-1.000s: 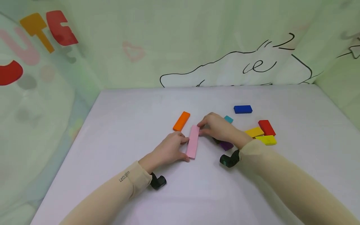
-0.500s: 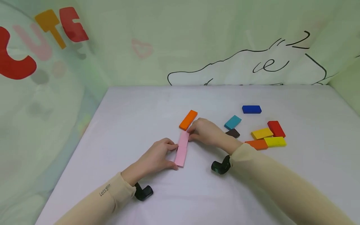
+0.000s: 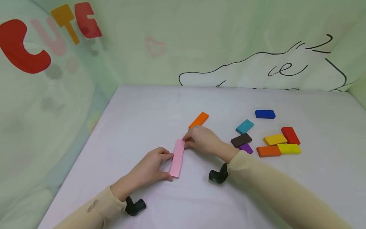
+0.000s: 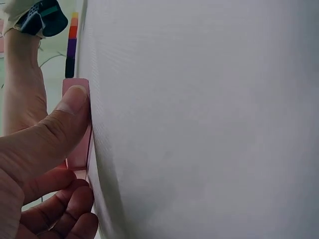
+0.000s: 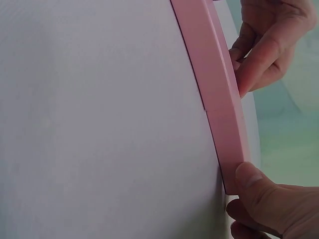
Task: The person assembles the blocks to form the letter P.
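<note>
Two pink blocks lie end to end on the white tabletop, forming one slightly slanted strip with a thin seam between them. My left hand grips the near pink block, thumb at its near end and index finger on its left side by the seam. At the far end, my right hand pinches the far pink block between thumb and fingers. The left wrist view shows the left thumb pressed on the pink end face. Seen from the right wrist, the right thumb touches the strip's far corner.
An orange block lies just beyond my right hand. To the right are a teal block, a dark brown one beside a purple one, a blue one, and a red, yellow and orange cluster.
Both hands have shifted the pink blocks left and toward me, away from the orange block. The seam between them shows now, and the purple and brown blocks are uncovered. The head view has turned left.
</note>
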The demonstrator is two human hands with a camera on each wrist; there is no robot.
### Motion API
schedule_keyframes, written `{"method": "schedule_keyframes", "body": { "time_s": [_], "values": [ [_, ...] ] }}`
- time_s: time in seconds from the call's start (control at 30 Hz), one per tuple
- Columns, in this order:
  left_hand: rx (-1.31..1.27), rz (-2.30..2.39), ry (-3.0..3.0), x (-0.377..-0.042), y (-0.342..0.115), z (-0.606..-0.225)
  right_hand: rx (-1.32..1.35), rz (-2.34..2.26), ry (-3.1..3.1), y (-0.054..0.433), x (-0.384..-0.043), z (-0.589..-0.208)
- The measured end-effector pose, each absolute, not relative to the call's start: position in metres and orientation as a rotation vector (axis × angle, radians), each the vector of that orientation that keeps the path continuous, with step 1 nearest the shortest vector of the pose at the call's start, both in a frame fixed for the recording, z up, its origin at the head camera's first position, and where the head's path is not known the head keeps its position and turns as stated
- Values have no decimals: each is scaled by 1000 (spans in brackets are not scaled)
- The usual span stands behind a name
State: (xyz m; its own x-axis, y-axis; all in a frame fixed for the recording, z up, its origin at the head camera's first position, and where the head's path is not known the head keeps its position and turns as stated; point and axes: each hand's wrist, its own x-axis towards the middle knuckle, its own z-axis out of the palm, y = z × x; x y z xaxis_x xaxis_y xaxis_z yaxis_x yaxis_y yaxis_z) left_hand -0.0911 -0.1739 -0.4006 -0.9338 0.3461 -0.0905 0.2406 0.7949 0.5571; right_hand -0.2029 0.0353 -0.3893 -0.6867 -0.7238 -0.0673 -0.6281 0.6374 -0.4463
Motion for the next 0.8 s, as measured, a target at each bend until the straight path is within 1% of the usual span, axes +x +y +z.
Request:
{"method": "schedule_keyframes", "body": {
  "time_s": [0.2,0.8],
  "values": [
    [468,852,2826,-81,-181,-401,-1148,-597,2616,28,-197,-388],
    [384,843,2865,-65,-183,-398,-1141,-675,2546,19,-195,-392]
  ]
}}
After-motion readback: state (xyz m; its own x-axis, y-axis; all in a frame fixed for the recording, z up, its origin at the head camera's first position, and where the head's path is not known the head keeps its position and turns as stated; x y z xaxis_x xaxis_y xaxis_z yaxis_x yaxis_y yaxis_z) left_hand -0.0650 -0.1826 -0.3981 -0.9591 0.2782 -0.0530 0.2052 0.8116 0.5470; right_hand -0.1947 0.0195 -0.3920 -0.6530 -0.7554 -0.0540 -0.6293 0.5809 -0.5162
